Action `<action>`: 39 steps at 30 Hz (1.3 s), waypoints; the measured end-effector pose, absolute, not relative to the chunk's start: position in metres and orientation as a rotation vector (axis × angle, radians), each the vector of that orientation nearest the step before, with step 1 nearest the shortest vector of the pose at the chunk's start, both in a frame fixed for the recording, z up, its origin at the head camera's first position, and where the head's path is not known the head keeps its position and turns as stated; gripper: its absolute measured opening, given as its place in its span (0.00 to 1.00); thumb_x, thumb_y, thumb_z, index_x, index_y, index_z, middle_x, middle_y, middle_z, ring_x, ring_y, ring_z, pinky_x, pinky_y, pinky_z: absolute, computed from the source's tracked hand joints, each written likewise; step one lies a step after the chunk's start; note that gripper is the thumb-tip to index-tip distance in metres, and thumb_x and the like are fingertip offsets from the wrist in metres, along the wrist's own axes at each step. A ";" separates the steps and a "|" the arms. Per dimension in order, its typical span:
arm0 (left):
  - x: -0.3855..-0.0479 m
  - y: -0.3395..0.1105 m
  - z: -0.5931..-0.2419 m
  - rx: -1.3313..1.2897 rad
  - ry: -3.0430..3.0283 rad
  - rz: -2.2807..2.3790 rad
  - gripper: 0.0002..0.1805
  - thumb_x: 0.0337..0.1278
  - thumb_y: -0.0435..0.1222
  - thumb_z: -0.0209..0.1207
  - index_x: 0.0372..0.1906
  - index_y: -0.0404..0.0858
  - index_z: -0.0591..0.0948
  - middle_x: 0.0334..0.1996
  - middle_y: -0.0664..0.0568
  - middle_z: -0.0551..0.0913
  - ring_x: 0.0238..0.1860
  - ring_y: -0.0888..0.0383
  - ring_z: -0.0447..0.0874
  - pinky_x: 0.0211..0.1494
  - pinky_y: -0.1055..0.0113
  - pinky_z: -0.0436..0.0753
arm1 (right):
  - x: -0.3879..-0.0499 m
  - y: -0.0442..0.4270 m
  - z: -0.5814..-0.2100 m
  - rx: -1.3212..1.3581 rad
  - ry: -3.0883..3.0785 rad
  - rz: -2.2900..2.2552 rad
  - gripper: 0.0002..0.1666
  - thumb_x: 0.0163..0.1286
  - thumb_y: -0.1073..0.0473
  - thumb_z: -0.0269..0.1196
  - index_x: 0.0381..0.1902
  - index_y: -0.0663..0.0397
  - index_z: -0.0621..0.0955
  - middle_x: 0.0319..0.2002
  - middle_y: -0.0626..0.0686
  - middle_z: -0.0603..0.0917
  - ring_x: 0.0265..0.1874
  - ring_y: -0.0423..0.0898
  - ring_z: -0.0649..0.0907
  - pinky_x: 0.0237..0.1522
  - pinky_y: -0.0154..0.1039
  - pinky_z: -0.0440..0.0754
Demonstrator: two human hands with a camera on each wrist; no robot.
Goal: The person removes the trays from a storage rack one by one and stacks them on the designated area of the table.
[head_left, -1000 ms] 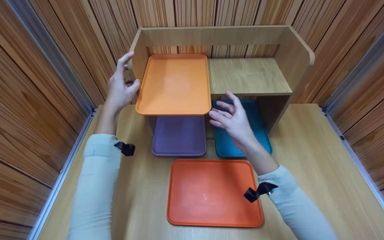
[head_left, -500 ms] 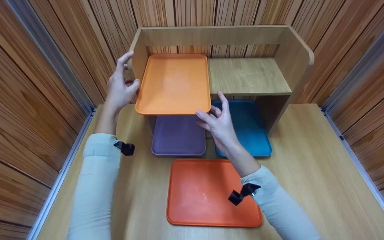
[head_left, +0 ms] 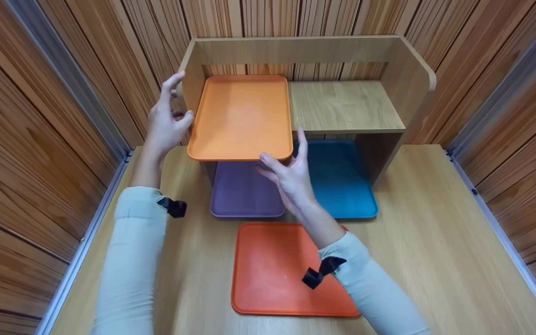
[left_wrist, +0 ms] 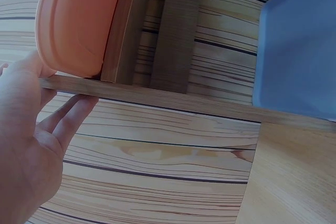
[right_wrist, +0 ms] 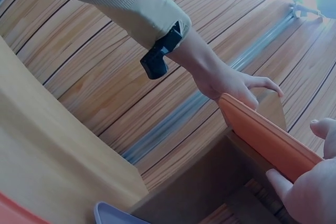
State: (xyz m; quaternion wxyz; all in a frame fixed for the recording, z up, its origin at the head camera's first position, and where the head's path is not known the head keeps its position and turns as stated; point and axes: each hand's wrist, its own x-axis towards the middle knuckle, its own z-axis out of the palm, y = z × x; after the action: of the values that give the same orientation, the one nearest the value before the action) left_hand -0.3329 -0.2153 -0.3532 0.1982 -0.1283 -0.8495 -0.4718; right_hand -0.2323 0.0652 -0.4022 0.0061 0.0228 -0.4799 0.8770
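An orange tray [head_left: 242, 118] lies on the left half of the upper board of a wooden desk shelf [head_left: 347, 109], its front end jutting past the board. My left hand [head_left: 165, 122] grips the shelf's left side panel [left_wrist: 173, 100], thumb on the tray side and fingers outside. At the tray's front right corner my right hand [head_left: 292, 179] holds on, thumb at the front edge and index finger along the right side. Some of its other fingers are hidden. In the right wrist view the tray's rim [right_wrist: 268, 135] runs between fingers of this hand.
Under the shelf, a purple tray [head_left: 248, 195] lies left and a blue tray [head_left: 342, 181] right. A red-orange tray [head_left: 268, 274] rests on the table [head_left: 426, 251] in front, partly below my right forearm. Wood-patterned walls [head_left: 63, 93] enclose the table.
My right hand has moved left from beside the orange tray's front right corner onto that corner. My left hand stays at the side panel, and the tray shows hardly any shift.
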 end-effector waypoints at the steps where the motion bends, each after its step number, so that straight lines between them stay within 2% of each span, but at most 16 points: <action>1: -0.333 -0.215 -0.353 -0.357 -2.380 -1.318 0.44 0.74 0.26 0.58 0.88 0.58 0.63 0.81 0.42 0.73 0.76 0.52 0.75 0.64 0.55 0.86 | -0.233 0.063 -0.403 0.075 -1.497 2.746 0.68 0.78 0.78 0.64 0.94 0.30 0.39 0.85 0.66 0.61 0.53 0.49 0.90 0.76 0.71 0.81; 3: -0.333 -0.215 -0.352 -0.358 -2.386 -1.317 0.44 0.74 0.26 0.58 0.88 0.58 0.63 0.81 0.41 0.72 0.77 0.50 0.75 0.66 0.52 0.87 | -0.233 0.060 -0.403 0.084 -1.490 2.740 0.67 0.78 0.79 0.63 0.95 0.32 0.40 0.84 0.64 0.63 0.54 0.49 0.90 0.74 0.66 0.85; 6: -0.333 -0.215 -0.350 -0.363 -2.395 -1.313 0.44 0.75 0.27 0.58 0.88 0.59 0.62 0.83 0.41 0.71 0.79 0.49 0.74 0.68 0.48 0.88 | -0.234 0.057 -0.404 0.088 -1.473 2.724 0.64 0.78 0.79 0.63 0.94 0.35 0.43 0.80 0.64 0.71 0.55 0.47 0.90 0.66 0.54 0.93; 9: -0.333 -0.214 -0.348 -0.358 -2.402 -1.313 0.44 0.75 0.27 0.58 0.88 0.60 0.62 0.83 0.40 0.70 0.79 0.48 0.74 0.69 0.46 0.88 | -0.235 0.056 -0.404 0.089 -1.444 2.721 0.62 0.78 0.80 0.61 0.94 0.36 0.46 0.78 0.63 0.73 0.57 0.47 0.89 0.59 0.44 0.95; 12: -0.332 -0.214 -0.348 -0.355 -2.405 -1.314 0.45 0.76 0.27 0.58 0.89 0.61 0.62 0.83 0.41 0.70 0.79 0.47 0.75 0.68 0.47 0.88 | -0.235 0.055 -0.404 0.082 -1.426 2.725 0.61 0.79 0.80 0.61 0.94 0.37 0.48 0.78 0.62 0.73 0.57 0.47 0.89 0.56 0.41 0.96; 15: -0.331 -0.214 -0.348 -0.354 -2.404 -1.318 0.45 0.76 0.27 0.58 0.89 0.61 0.62 0.83 0.41 0.70 0.78 0.47 0.76 0.66 0.48 0.88 | -0.234 0.055 -0.405 0.077 -1.419 2.728 0.60 0.79 0.80 0.61 0.94 0.37 0.48 0.79 0.63 0.72 0.56 0.47 0.89 0.55 0.40 0.96; 20: -0.332 -0.215 -0.351 -0.360 -2.394 -1.316 0.45 0.75 0.27 0.58 0.89 0.60 0.62 0.84 0.44 0.70 0.78 0.49 0.74 0.68 0.49 0.87 | -0.233 0.056 -0.406 0.084 -1.405 2.739 0.61 0.78 0.80 0.60 0.94 0.37 0.48 0.79 0.62 0.72 0.56 0.47 0.89 0.55 0.40 0.96; 27: -0.332 -0.217 -0.354 -0.384 -2.364 -1.308 0.43 0.73 0.27 0.58 0.88 0.56 0.64 0.83 0.44 0.72 0.77 0.54 0.73 0.62 0.60 0.84 | -0.230 0.062 -0.407 0.117 -1.387 2.743 0.60 0.79 0.80 0.58 0.94 0.37 0.46 0.80 0.62 0.70 0.57 0.49 0.88 0.56 0.41 0.95; 31: -0.333 -0.217 -0.355 -0.388 -2.359 -1.308 0.43 0.73 0.27 0.57 0.88 0.56 0.64 0.83 0.44 0.72 0.78 0.54 0.72 0.64 0.59 0.85 | -0.229 0.065 -0.408 0.137 -1.342 2.758 0.60 0.80 0.80 0.56 0.94 0.37 0.44 0.83 0.61 0.67 0.60 0.50 0.86 0.58 0.43 0.93; 34: -0.333 -0.217 -0.355 -0.388 -2.357 -1.310 0.43 0.73 0.27 0.57 0.88 0.56 0.64 0.83 0.44 0.72 0.78 0.54 0.73 0.63 0.60 0.85 | -0.228 0.068 -0.409 0.153 -1.303 2.767 0.63 0.80 0.80 0.56 0.94 0.34 0.40 0.84 0.61 0.65 0.62 0.52 0.84 0.60 0.44 0.93; 39: -0.333 -0.217 -0.355 -0.387 -2.362 -1.308 0.43 0.74 0.27 0.58 0.88 0.56 0.63 0.84 0.43 0.71 0.78 0.52 0.73 0.58 0.66 0.83 | -0.225 0.070 -0.412 0.150 -1.241 2.772 0.68 0.80 0.79 0.57 0.93 0.23 0.33 0.86 0.60 0.64 0.66 0.54 0.84 0.63 0.49 0.92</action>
State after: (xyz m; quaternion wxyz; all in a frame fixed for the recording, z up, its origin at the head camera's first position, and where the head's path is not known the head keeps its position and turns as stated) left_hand -0.3328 -0.2170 -0.3552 0.2054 -0.1387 -0.8474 -0.4694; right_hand -0.2254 0.0696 -0.4122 0.0502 0.0494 -0.4075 0.9105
